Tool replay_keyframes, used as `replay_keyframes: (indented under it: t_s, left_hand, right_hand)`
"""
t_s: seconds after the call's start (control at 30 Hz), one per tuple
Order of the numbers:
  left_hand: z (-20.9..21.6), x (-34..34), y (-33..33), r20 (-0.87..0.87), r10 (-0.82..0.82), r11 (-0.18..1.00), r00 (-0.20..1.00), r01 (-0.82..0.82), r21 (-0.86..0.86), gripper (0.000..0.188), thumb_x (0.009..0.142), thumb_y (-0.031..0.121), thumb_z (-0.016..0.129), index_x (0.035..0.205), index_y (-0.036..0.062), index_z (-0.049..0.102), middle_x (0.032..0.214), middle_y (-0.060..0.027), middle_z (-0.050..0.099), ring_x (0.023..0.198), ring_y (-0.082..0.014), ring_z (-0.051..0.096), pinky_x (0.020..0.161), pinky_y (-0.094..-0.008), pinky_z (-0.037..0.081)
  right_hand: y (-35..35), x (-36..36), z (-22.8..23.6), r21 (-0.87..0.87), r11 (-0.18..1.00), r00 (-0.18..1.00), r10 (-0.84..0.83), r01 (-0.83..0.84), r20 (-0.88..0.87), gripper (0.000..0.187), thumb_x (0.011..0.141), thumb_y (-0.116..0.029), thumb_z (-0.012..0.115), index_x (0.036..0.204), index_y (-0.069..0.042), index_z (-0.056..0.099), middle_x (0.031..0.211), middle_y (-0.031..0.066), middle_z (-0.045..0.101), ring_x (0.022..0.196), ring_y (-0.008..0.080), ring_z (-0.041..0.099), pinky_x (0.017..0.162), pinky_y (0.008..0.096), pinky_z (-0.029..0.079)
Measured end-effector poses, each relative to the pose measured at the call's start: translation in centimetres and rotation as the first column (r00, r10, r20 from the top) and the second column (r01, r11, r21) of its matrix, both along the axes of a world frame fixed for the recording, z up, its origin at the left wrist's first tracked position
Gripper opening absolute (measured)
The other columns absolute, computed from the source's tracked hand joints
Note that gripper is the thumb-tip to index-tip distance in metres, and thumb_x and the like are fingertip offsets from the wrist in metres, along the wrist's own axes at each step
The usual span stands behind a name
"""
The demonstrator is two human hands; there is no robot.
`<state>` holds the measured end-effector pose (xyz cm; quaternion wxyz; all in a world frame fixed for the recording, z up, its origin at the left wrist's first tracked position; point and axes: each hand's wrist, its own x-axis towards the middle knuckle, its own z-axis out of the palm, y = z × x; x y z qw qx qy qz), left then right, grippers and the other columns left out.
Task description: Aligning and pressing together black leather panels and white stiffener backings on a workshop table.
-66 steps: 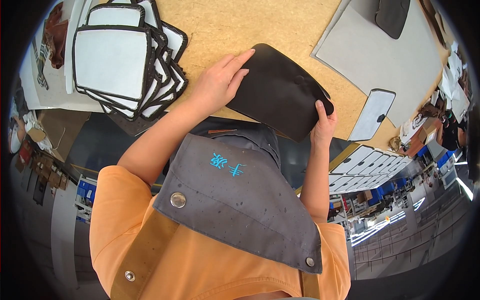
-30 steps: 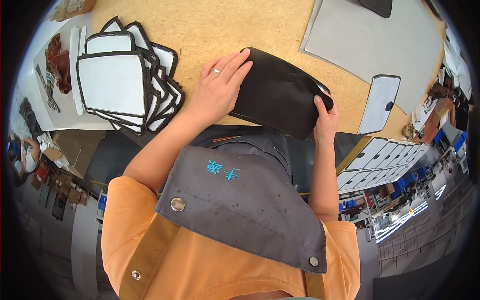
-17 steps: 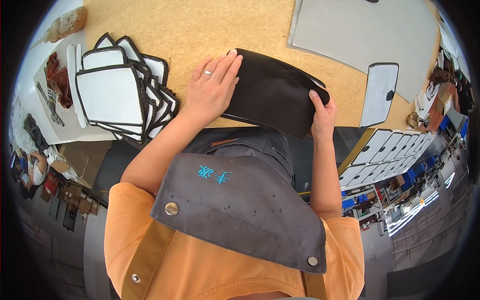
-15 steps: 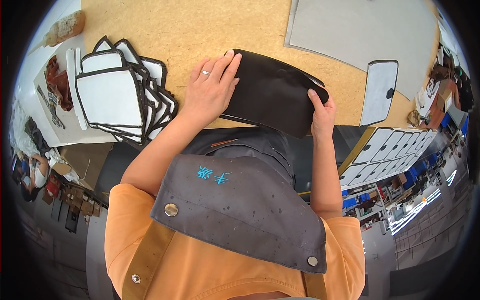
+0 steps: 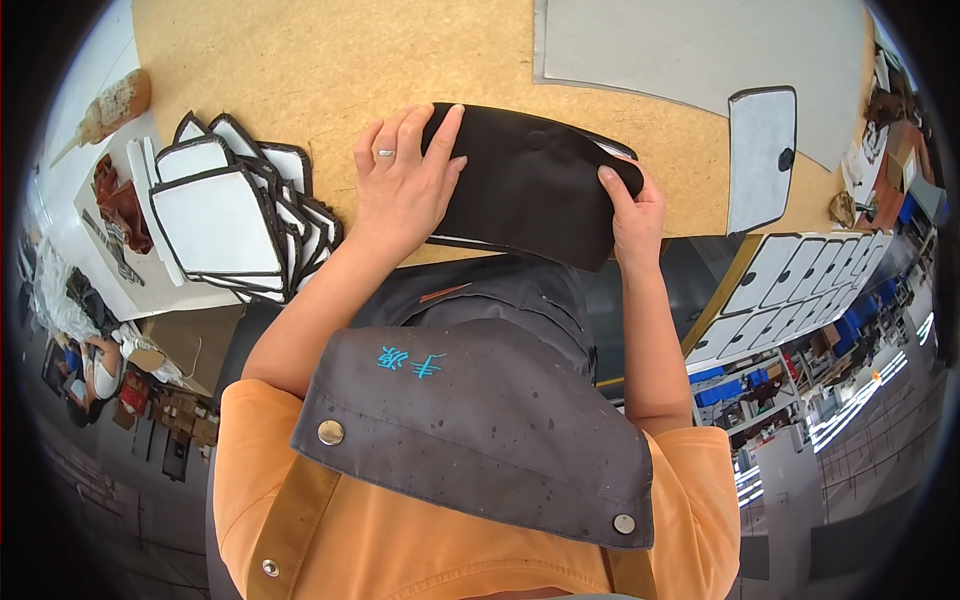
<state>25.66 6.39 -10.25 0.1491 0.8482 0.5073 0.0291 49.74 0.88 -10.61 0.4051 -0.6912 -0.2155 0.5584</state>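
A black, leather-like panel (image 5: 520, 180) with rounded corners lies across the table's near edge. A white layer peeks out beneath it at the far right and along the near side. My left hand (image 5: 405, 185), a ring on one finger, rests on the panel's left end with fingers stretched out and spread. At the right end, my right hand (image 5: 636, 212) pinches the corner, thumb on top, and the corner is slightly raised. The fingers under that corner are mostly hidden.
Left of my left hand sits a fanned stack of white, black-edged pieces (image 5: 222, 225). A similar single piece (image 5: 762, 160) with a black tab lies right, near a grey sheet (image 5: 700, 60). A board of such pieces (image 5: 790, 290) stands below the table's right edge. A wooden-handled tool (image 5: 115, 105) lies far left.
The whole view has shifted a little, with table items appearing farther left. My left hand's fingers are spread slightly wider. The right hand keeps its pinch on the panel's corner.
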Motion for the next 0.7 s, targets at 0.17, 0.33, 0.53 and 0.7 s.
replay_keyframes:
  t_s: [0.17, 0.33, 0.53, 0.7]
  left_hand:
    - [0.1, 1.1, -0.5, 0.064, -0.136, 0.984, 0.989, 0.143, -0.108, 0.059, 0.078, 0.023, 0.062, 0.131, 0.0057, 0.041, 0.134, -0.0069, 0.039, 0.127, -0.0214, 0.034, 0.104, -0.0394, 0.019]
    - [-0.5, 1.6, 0.0, 0.135, -0.228, 0.955, 0.964, 0.249, -0.159, 0.057, 0.079, 0.021, 0.061, 0.131, 0.0074, 0.041, 0.138, -0.0031, 0.037, 0.129, -0.0167, 0.032, 0.107, -0.0401, 0.018]
    - [-0.3, 2.0, 0.4, 0.098, -0.243, 0.955, 0.965, 0.256, -0.151, 0.049, 0.082, 0.024, 0.057, 0.128, 0.0088, 0.046, 0.137, -0.0006, 0.039, 0.129, -0.0138, 0.032, 0.107, -0.0374, 0.019]
    - [-0.1, 3.7, 0.3, 0.143, -0.328, 0.928, 0.934, 0.347, -0.137, 0.054, 0.079, 0.022, 0.061, 0.129, 0.0099, 0.044, 0.137, -0.0031, 0.039, 0.128, -0.0159, 0.035, 0.106, -0.0383, 0.02]
  right_hand:
    - [-0.1, 0.0, -0.2, -0.007, 1.0, 1.0, -0.001, 0.001, 0.001, 0.018, 0.084, -0.007, 0.06, 0.098, 0.004, 0.059, 0.088, 0.0035, 0.061, 0.081, 0.0089, 0.055, 0.073, 0.0219, 0.044]
    - [-0.4, 0.1, -0.5, 0.001, 1.0, 0.999, 0.019, -0.019, 0.042, 0.018, 0.084, -0.007, 0.06, 0.099, 0.003, 0.06, 0.088, 0.0034, 0.061, 0.08, 0.0088, 0.055, 0.072, 0.0221, 0.044]
    - [0.0, -0.3, -0.2, 0.004, 0.999, 0.998, -0.045, 0.045, -0.05, 0.018, 0.084, -0.008, 0.06, 0.099, 0.003, 0.06, 0.088, 0.0033, 0.062, 0.079, 0.0081, 0.055, 0.071, 0.0218, 0.045]
    - [0.0, -0.2, -0.4, -0.004, 1.0, 1.0, 0.003, -0.003, -0.027, 0.019, 0.085, -0.009, 0.06, 0.099, 0.004, 0.059, 0.087, 0.0035, 0.063, 0.077, 0.0081, 0.056, 0.069, 0.0218, 0.046]
